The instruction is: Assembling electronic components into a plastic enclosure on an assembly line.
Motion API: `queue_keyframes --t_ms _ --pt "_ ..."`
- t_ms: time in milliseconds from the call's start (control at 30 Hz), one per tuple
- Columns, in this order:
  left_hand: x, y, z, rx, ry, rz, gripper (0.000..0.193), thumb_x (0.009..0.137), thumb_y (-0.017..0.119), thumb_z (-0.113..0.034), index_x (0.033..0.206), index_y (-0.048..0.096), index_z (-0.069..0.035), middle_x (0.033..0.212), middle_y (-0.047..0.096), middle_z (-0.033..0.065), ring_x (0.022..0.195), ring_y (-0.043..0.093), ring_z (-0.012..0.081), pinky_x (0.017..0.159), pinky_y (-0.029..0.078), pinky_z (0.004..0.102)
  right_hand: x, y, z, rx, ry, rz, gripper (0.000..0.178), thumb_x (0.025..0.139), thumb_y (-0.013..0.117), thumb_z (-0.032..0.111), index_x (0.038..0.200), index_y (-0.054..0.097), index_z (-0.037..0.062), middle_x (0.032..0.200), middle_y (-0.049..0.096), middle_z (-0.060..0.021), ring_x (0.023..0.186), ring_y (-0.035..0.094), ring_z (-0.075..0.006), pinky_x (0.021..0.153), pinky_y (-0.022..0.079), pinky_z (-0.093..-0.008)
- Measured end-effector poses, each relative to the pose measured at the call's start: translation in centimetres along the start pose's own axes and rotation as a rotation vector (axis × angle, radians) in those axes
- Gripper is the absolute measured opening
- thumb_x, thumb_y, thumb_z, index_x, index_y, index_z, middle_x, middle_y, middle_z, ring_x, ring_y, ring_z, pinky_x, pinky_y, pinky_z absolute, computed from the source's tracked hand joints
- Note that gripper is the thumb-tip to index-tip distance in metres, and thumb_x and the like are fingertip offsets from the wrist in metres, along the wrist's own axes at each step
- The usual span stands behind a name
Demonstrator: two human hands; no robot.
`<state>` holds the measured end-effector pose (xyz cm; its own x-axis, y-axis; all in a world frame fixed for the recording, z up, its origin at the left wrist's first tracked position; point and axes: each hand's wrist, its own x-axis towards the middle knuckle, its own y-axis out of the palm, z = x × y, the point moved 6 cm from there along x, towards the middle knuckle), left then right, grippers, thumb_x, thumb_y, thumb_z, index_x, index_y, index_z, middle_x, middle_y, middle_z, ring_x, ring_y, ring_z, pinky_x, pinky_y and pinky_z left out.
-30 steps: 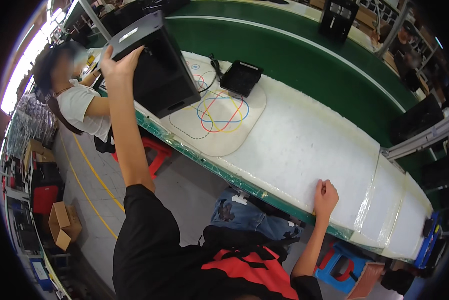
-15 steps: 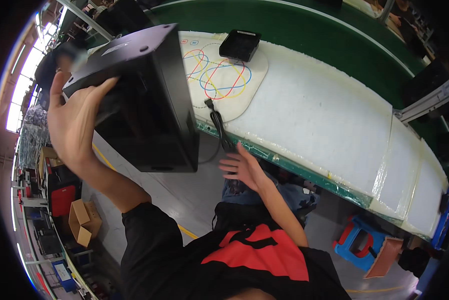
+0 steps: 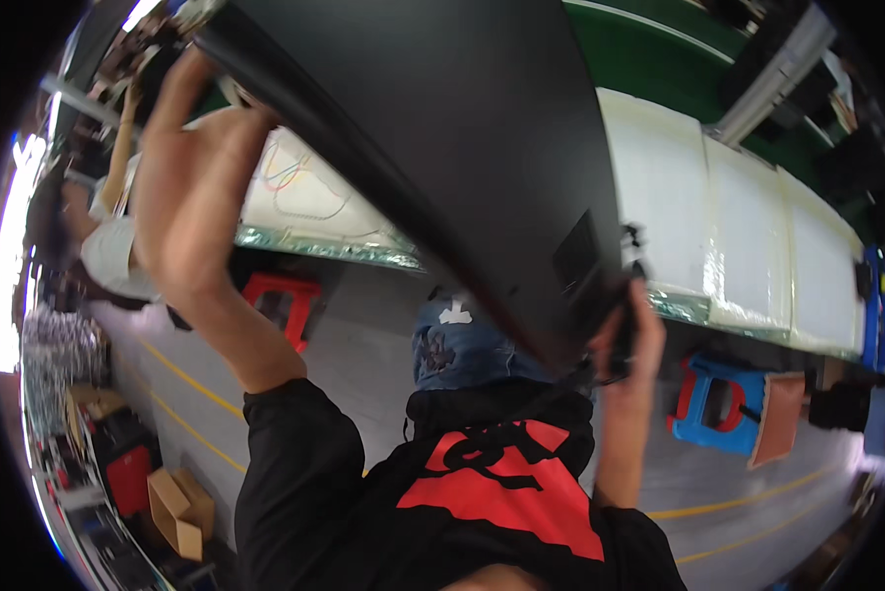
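Black box (image 3: pixel 462 128) (stiff, probably heavy): we'd hold opposite edges; spread left hand (image 3: pixel 191 187) grips one, right hand (image 3: pixel 641 340) curls round cord (image 3: pixel 622 345).

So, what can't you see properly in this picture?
All in the head view:
Black box: its top is cut off by the upper edge; its far side is turned away.
Left hand: some fingertips are hidden behind the box's edge.
Right hand: its grip is blurred and partly covered by a dark cord.
White table: its middle is hidden behind the box.
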<state>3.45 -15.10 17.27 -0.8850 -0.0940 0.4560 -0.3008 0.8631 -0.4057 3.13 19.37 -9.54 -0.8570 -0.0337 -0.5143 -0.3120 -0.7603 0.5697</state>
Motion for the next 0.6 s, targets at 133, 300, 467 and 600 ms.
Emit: queue_keyframes --t_ms 133,300,467,600 --pt "3.1 8.1 12.4 -1.666 -0.451 0.238 0.031 0.1 0.048 -0.007 0.128 0.046 0.008 0.116 0.058 0.0242 0.11 0.059 0.0248 0.101 0.05 0.0318 1.1 0.3 13.1 -0.065 -0.365 -0.107 0.039 0.093 0.059 0.038 0.108 0.062 0.0023 0.08 0.068 -0.0077 0.057 0.065 -0.0179 0.046 0.051 -0.0237" --pt "2.8 14.0 23.3 -0.723 -0.279 -0.049 0.032 0.097 0.058 -0.011 0.121 0.052 0.008 0.111 0.059 0.0191 0.102 0.058 0.0191 0.085 0.054 0.0276 7.3 0.9 19.8 -0.383 -0.294 0.057 0.044 0.091 0.058 0.042 0.109 0.063 0.0031 0.08 0.068 -0.007 0.053 0.058 -0.0157 0.045 0.042 -0.0242" --pt "0.2 17.5 31.7 -2.246 -0.942 -0.325 0.026 0.094 0.06 -0.014 0.106 0.048 0.006 0.096 0.046 0.0131 0.086 0.047 0.0179 0.074 0.048 0.0248 10.7 6.9 21.5 -0.538 -0.483 0.178 0.054 0.094 0.053 0.045 0.121 0.061 -0.0001 0.106 0.07 -0.015 0.078 0.07 -0.0213 0.065 0.055 -0.0302" --pt "0.0 18.1 29.4 -2.388 -0.984 -0.213 0.023 0.095 0.057 -0.012 0.105 0.048 0.007 0.098 0.048 0.0129 0.087 0.047 0.0181 0.077 0.049 0.0245 13.8 15.6 27.6 -1.093 -0.996 0.177 0.053 0.094 0.053 0.046 0.11 0.07 -0.0012 0.114 0.069 -0.0097 0.11 0.062 -0.0214 0.103 0.037 -0.028"
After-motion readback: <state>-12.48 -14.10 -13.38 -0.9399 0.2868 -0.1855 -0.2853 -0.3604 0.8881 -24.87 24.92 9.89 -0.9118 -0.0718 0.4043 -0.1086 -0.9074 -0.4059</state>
